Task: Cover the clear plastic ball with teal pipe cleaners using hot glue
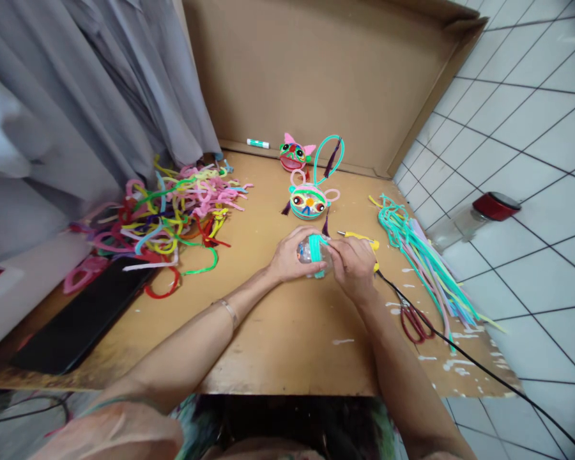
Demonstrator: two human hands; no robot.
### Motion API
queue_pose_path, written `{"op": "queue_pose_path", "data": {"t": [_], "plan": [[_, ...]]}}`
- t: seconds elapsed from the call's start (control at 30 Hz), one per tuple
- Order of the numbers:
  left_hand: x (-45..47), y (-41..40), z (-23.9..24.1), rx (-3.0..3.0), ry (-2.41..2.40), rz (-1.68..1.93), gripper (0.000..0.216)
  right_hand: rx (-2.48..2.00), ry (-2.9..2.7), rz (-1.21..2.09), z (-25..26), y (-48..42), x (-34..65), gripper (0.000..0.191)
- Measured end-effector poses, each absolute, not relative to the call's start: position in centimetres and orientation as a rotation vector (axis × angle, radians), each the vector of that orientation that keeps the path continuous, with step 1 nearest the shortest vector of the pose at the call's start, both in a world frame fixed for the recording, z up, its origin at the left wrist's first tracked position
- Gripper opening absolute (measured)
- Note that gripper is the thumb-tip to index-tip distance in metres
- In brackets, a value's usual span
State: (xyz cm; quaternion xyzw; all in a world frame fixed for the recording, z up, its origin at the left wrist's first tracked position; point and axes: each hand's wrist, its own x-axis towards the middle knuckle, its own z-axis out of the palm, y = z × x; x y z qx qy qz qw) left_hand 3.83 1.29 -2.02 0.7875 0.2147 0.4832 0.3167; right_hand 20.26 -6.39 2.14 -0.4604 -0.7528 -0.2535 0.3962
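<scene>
Head view, left hand (289, 253) gripping clear container (305, 252), right hand (353, 263) pinching turquoise strip (315, 249) around it

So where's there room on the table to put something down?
Bare table lies between the forearms, nearer than the held ball; a narrower patch between the fuzzy heap and the face with pink loops. Crowded left: that heap, a black slab. Crowded right: the turquoise bundle, scissors and yellow corded tool.
</scene>
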Motion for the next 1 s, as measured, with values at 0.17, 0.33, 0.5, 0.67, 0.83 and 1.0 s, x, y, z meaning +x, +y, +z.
{"op": "queue_pose_path", "data": {"t": [0.17, 0.33, 0.5, 0.67, 0.83, 1.0], "plan": [[3.79, 1.32, -1.87, 2.033, 0.578, 1.265, 0.06, -1.105, -1.965, -0.715, 2.14, -6.19, 20.47, 0.013], [3.7, 1.26, -1.71, 2.035, 0.597, 1.252, 0.06, -1.067, -2.009, -0.781, 1.73, -5.92, 20.74, 0.014], [3.72, 1.34, -1.94, 2.036, 0.595, 1.259, 0.059, -0.995, -2.028, -0.788, 1.62, -5.87, 20.65, 0.014], [3.8, 1.53, -2.1, 2.045, 0.584, 1.268, 0.06, -1.024, -2.068, -0.823, 1.64, -5.95, 20.64, 0.018], [3.77, 1.49, -2.0, 2.046, 0.601, 1.258, 0.06, -1.03, -2.086, -0.802, 1.55, -5.94, 20.71, 0.017], [3.78, 1.43, -1.95, 2.048, 0.602, 1.253, 0.061, -1.067, -2.089, -0.82, 1.61, -6.0, 20.65, 0.021]]}}
